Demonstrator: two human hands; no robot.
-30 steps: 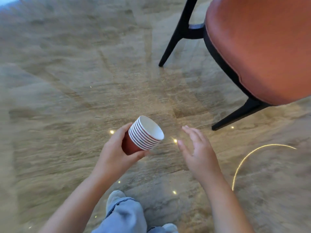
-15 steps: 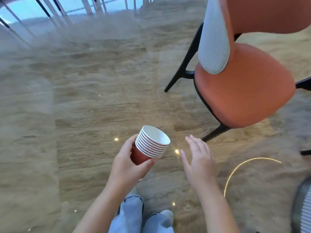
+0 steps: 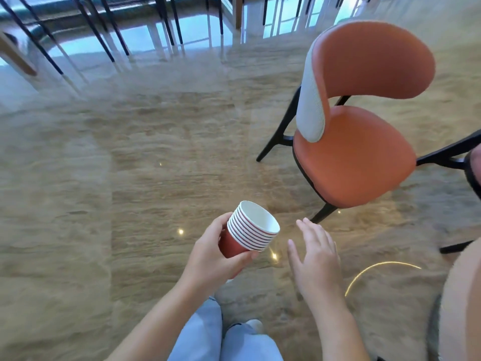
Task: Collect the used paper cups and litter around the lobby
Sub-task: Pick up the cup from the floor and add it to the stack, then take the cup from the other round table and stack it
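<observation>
From your head camera: your left hand [image 3: 216, 259] grips a stack of red paper cups [image 3: 248, 233], tilted with the mouth toward the orange chair [image 3: 356, 142]; your right hand [image 3: 316, 264] hangs just beside the stack, fingers straight and spread, holding nothing; both hover over the marble floor [image 3: 130, 178], on the near side of the chair; your jeans [image 3: 221, 340] show below.

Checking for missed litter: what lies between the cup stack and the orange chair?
Nothing but bare glossy floor, in the head view, between the cup stack and the orange chair.
</observation>
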